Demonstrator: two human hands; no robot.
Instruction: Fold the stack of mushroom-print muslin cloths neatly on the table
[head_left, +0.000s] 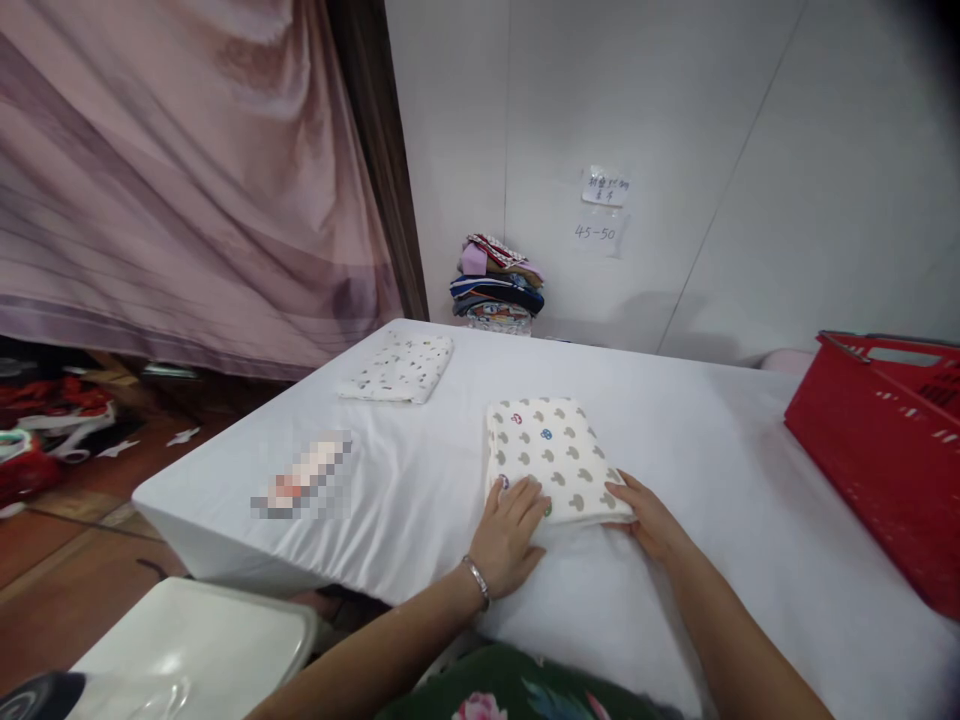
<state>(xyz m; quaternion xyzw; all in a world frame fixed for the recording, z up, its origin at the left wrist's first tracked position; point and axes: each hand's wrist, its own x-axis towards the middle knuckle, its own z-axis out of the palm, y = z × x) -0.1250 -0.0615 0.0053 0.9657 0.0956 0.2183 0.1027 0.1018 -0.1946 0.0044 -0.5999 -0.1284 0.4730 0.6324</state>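
A folded cream cloth with a grey and coloured print lies on the white-covered table in front of me. My left hand, with a bracelet on the wrist, lies flat on its near left corner with the fingers stretched out. My right hand rests at its near right corner, fingers laid against the edge. Neither hand lifts the cloth. A second folded printed cloth sits farther off at the table's left back.
A red plastic basket stands on the table's right side. A stack of folded clothes sits against the white wall, below two paper notes. A pink curtain hangs left. A white stool stands near the left front.
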